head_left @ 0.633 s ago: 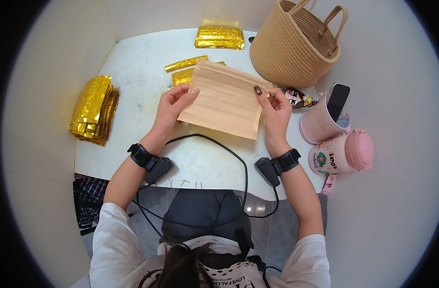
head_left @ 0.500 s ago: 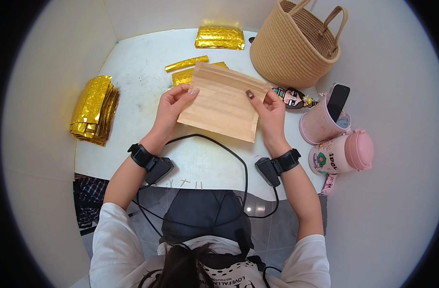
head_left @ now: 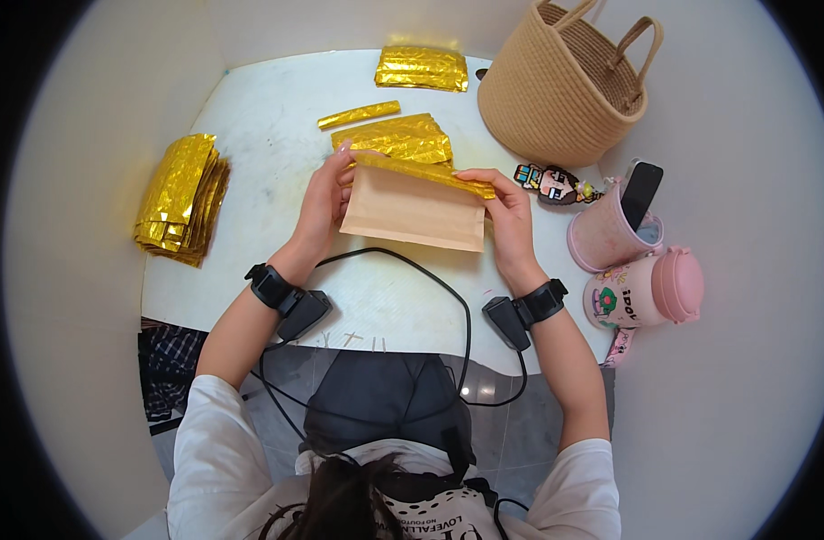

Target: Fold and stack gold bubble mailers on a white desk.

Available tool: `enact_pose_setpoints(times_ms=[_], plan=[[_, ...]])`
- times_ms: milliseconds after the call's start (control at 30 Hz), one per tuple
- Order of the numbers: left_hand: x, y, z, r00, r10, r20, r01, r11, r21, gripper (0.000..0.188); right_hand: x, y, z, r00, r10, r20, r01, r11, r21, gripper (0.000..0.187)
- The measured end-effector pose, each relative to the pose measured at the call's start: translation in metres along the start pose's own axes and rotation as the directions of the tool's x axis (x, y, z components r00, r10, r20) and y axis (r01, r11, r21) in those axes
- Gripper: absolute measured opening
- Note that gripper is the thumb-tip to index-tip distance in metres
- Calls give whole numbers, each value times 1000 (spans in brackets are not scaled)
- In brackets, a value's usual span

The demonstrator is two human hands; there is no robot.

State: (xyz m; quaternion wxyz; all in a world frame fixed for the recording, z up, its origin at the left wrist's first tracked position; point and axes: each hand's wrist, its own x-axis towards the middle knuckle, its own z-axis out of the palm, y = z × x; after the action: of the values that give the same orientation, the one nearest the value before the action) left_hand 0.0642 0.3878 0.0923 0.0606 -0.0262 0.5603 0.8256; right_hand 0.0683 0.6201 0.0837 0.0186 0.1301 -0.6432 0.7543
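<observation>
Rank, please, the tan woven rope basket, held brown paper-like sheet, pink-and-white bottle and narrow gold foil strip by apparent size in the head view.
1. Tan rope basket
2. Brown paper-like sheet and pink-and-white bottle: too close to rank
3. Narrow gold strip

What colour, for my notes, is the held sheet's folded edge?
Folded edge: gold, clearest in the head view.

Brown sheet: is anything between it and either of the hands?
Nothing visible: the left hand holds the brown sheet by its left end, the right hand by its right, along the folded gold edge. The black cable loops on the near side.
</observation>
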Motion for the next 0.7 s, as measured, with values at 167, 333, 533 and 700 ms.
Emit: enact_pose_setpoints(times_ms=[167, 333, 533, 700], plan=[[7, -7, -15, 990, -40, 135, 16, 985, 174, 43, 1, 4, 0, 999, 12, 52, -10, 999, -39, 29], [8, -9, -16, 990, 48, 132, -88, 945, 316, 32, 2, 5, 0, 998, 6, 59, -2, 997, -72, 31], [5, -9, -11, 994, 4, 110, -25, 982, 186, 19, -1, -7, 1, 984, 148, 96, -152, 987, 42, 31], [6, -8, -8, 994, 33, 102, -55, 972, 229, 21, -3, -11, 0, 984, 144, 104, -153, 985, 76, 27]])
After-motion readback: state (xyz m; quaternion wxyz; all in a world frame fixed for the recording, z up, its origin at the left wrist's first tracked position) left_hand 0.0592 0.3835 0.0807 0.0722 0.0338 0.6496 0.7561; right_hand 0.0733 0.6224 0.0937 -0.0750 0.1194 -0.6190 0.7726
